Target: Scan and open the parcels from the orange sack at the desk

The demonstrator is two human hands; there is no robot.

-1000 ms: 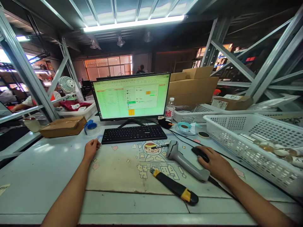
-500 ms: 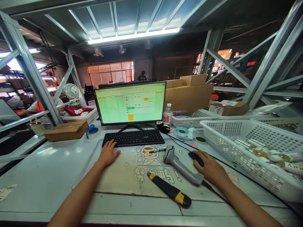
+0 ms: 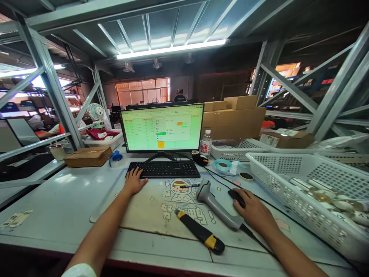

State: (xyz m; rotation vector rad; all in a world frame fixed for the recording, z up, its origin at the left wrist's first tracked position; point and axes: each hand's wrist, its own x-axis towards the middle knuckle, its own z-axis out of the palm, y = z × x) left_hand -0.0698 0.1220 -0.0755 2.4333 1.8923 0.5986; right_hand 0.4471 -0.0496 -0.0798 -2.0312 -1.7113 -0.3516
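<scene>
My left hand (image 3: 134, 182) lies with its fingers spread over the left end of a black keyboard (image 3: 164, 169), thumb out to the side. My right hand (image 3: 252, 207) is wrapped round a black computer mouse (image 3: 236, 198) on the desk mat. Between the hands a grey barcode scanner (image 3: 215, 206) lies on the mat, its cable running toward the front right. In front of it rests a black and yellow utility knife (image 3: 198, 231). A dark pen (image 3: 188, 186) lies left of the scanner head. Behind the keyboard stands a lit monitor (image 3: 163, 129) showing spreadsheet and chat windows.
A white plastic basket (image 3: 288, 192) holding several bottles stands at the right. Around the monitor are a water bottle (image 3: 205, 143), teal tape or label roll (image 3: 223, 165), blue tape roll (image 3: 117, 158) and cardboard box (image 3: 88, 156). Metal shelf posts (image 3: 52, 80) rise on both sides.
The camera view has shifted, so the scene sits slightly lower and the background further right. Both hands keep their places on the keyboard and the mouse.
</scene>
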